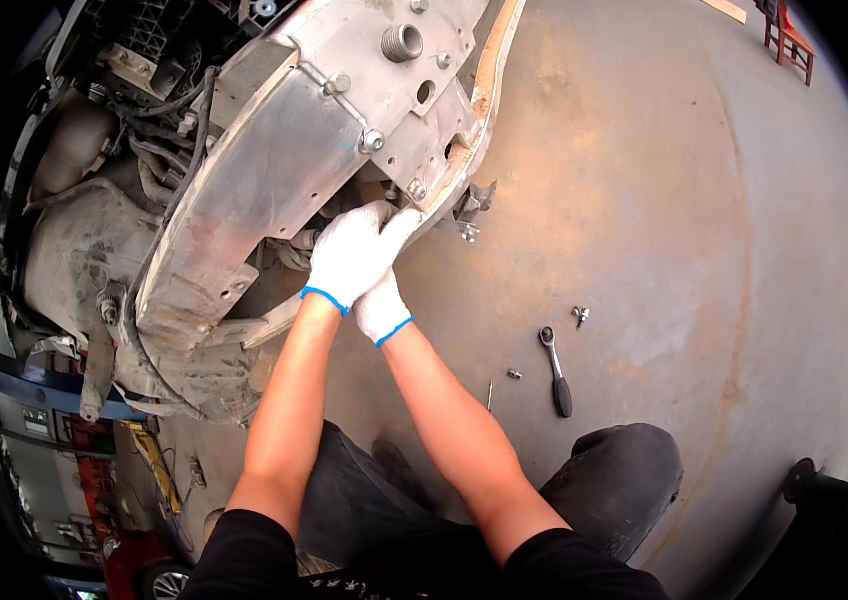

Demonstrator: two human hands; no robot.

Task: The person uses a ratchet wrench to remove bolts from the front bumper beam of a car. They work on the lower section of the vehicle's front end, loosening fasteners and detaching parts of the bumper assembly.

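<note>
Both my hands wear white work gloves with blue cuffs and meet at the lower edge of a silver metal bumper beam [274, 150] on a partly stripped car front. My left hand [349, 255] is in front, its fingers curled into the gap under the beam and its thumb side by the edge. What it grips there is hidden. Behind and below it, my right hand [381, 308] shows mainly its wrist and palm side; the fingers are out of sight. Just above the hands, a hex bolt [417, 188] sits in the bracket plate [414, 145]. Another bolt [372, 140] is further up.
On the floor to the right lie a ratchet wrench [556, 372], a bolt with fittings [580, 316], a small metal piece [514, 374] and a thin rod [490, 395]. Hoses and wiring [154, 165] crowd the left. A red wooden chair [791, 45] stands far right.
</note>
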